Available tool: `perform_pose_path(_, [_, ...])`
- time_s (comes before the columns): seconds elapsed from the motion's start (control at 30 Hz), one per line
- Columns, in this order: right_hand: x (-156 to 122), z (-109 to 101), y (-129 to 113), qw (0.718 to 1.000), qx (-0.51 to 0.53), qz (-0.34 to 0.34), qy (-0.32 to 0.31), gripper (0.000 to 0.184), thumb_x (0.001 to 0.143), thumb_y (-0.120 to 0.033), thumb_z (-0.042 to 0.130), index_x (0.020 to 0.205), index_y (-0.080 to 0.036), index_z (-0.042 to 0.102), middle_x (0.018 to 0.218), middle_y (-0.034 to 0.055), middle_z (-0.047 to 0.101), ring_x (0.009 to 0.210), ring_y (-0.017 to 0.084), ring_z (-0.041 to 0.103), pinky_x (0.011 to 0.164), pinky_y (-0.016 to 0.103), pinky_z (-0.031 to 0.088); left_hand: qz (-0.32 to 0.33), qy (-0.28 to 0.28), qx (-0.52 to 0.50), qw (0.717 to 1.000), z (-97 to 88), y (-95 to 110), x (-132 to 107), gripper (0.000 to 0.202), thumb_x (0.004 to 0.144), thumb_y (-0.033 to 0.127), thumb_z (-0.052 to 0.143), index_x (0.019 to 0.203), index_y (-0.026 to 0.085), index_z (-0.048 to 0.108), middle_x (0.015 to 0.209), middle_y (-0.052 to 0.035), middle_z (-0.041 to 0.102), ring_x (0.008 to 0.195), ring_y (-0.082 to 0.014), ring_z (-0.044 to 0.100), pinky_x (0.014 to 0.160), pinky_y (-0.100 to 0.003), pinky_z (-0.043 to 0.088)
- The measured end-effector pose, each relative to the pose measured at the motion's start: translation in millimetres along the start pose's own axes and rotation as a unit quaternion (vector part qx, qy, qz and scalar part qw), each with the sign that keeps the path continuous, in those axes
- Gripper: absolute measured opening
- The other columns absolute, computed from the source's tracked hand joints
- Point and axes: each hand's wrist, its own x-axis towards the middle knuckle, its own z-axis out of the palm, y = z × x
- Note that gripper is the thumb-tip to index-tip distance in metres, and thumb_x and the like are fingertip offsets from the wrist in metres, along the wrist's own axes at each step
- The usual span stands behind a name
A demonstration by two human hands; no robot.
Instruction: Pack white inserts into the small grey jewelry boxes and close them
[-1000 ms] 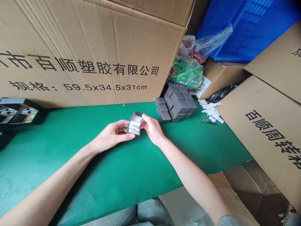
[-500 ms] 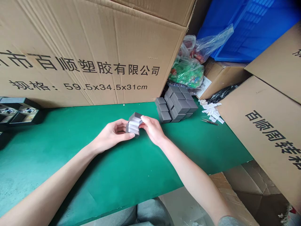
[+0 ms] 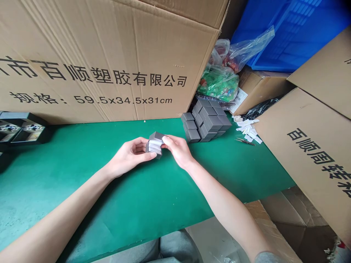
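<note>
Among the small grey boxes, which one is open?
The grey box held by the left hand and the right hand: its pale interior shows, while the stacked boxes appear closed.

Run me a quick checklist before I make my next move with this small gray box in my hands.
1. Left hand on the small gray box: ok, thumb at its near edge.
2. Right hand on it: ok, at its right side.
3. Box fully shut: not ok, it is partly open, pale lining showing.
4. Contents in place: cannot tell, too small to make out.
5. Stacked gray boxes apart from the hands: ok.
6. Tweezers out of the way: ok, lying beside the white slips.
</note>
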Motion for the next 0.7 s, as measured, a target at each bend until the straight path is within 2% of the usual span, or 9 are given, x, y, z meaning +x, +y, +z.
perform_pose_path(0.1, [-3.6, 1.1, -1.1, 1.0, -0.022, 0.004, -0.006, 0.054, 0.072, -0.052, 0.085, 0.114, -0.019, 0.077, 0.115, 0.0076, 0.078, 0.109, 0.025, 0.07, 0.098, 0.039, 0.057, -0.001, 0.02, 0.01, 1.0, -1.4, 0.0, 0.8, 0.039, 0.078, 0.047, 0.084, 0.1, 0.018, 0.072, 0.1, -0.0097, 0.079, 0.091, -0.0249, 0.073, 0.087, -0.04, 0.057])
perform_pose_path(0.2, [-5.8, 1.6, -2.6, 0.999, -0.045, -0.002, -0.002, 0.055, 0.072, -0.051, 0.085, 0.116, -0.019, 0.077, 0.12, 0.0086, 0.076, 0.112, 0.027, 0.071, 0.101, 0.042, 0.057, -0.008, 0.02, 0.013, 1.0, -1.5, 0.8, 1.5, 0.038, 0.079, 0.048, 0.083, 0.102, 0.019, 0.073, 0.101, -0.0078, 0.079, 0.091, -0.0227, 0.072, 0.085, -0.035, 0.056])
perform_pose_path(0.7, [-5.6, 3.2, -6.1, 0.999, -0.033, 0.017, 0.009, 0.054, 0.068, -0.048, 0.087, 0.112, -0.018, 0.078, 0.113, 0.0079, 0.079, 0.109, 0.027, 0.072, 0.102, 0.045, 0.057, -0.015, 0.021, 0.01, 1.0, -0.1, 2.6, 0.0, 0.04, 0.078, 0.047, 0.084, 0.102, 0.019, 0.071, 0.102, -0.0073, 0.078, 0.09, -0.0212, 0.07, 0.084, -0.033, 0.054])
